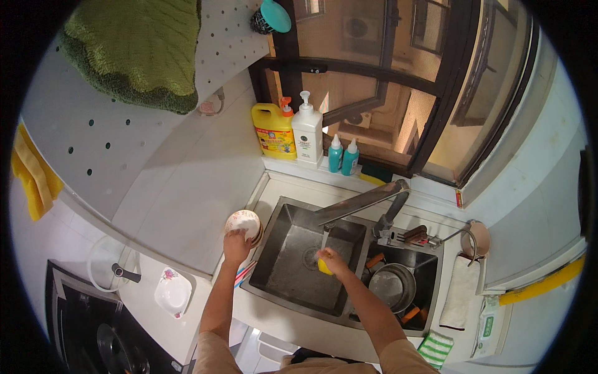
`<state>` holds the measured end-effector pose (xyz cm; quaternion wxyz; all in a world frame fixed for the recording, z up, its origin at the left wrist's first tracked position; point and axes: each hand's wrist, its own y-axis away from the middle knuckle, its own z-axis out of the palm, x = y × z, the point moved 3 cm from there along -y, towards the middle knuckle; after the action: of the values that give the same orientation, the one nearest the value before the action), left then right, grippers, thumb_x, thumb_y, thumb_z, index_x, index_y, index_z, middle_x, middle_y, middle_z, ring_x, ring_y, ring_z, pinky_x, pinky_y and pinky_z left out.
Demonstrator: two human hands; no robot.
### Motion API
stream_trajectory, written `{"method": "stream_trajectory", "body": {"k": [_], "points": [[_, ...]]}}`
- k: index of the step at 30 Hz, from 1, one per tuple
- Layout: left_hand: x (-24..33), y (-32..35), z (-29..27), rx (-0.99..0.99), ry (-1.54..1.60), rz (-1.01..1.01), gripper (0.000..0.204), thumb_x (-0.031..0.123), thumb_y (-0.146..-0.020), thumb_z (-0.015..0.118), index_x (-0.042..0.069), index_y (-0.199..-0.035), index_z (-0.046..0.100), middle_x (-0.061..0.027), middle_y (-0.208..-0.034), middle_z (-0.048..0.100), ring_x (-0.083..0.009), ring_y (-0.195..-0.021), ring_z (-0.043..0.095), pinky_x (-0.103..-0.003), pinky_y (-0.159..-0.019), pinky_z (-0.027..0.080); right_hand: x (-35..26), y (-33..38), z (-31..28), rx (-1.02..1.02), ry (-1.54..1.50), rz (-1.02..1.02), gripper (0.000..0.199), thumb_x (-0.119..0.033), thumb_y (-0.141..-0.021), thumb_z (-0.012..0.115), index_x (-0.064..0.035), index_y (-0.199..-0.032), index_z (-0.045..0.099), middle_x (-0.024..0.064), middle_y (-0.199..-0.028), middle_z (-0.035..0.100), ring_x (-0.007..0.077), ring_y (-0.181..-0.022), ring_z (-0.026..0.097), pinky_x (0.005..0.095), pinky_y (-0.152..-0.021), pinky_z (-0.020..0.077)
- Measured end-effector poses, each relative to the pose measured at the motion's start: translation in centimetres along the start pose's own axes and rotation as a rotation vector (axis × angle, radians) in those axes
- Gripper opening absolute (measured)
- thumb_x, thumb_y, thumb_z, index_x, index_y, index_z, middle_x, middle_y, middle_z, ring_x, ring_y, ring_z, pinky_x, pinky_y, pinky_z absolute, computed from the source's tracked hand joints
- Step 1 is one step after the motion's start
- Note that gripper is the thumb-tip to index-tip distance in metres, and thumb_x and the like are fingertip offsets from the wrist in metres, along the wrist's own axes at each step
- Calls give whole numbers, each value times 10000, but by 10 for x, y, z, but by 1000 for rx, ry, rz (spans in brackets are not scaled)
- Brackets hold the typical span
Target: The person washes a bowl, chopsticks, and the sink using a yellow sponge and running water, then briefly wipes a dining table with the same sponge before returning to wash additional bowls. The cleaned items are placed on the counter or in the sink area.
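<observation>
Over the left basin of the steel sink (283,274), my right hand (332,258) is closed around a yellow sponge (324,267), held directly under the water stream falling from the faucet (364,202). My left hand (237,245) rests at the sink's left rim, fingers gripping the lower edge of a small patterned bowl (243,222), which sits tilted on the white counter (180,199) just beside the basin. The two hands are well apart, with the basin's left half between them. The faucet spout crosses above the basin and ends over the sponge. To the right, the second basin holds a round steel pot (391,285) and orange-handled utensils (409,313). Behind the sink stand a yellow detergent jug (273,132), a white pump bottle (307,134) and two small teal bottles (342,156). A white dish (172,293) lies on the counter left of my left forearm, near a black cooktop (93,324). A white towel (460,293) hangs right of the sink.
</observation>
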<state>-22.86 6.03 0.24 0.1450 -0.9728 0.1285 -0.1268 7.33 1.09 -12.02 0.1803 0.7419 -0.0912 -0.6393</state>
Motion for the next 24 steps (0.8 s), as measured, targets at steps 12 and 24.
{"method": "stream_trajectory", "body": {"k": [12,24], "points": [[-4,-9,34,-382,-153,-72,212,249,-764,531,82,-851,628,-153,-779,630,-320,-748,614,-419,-661,489,-11,17,-6,-68,-57,11,460,-404,-837,546,-6,-1068,528,67,-889,574,166,-755,546,299,-664,429],[41,-4,-39,-36,-152,153,92,94,-723,519,86,-756,604,-151,-668,603,-304,-584,595,-399,-513,473,-18,35,-14,-96,-88,-12,341,-348,-839,553,-50,-1003,583,45,-863,588,145,-783,548,285,-685,438]]}}
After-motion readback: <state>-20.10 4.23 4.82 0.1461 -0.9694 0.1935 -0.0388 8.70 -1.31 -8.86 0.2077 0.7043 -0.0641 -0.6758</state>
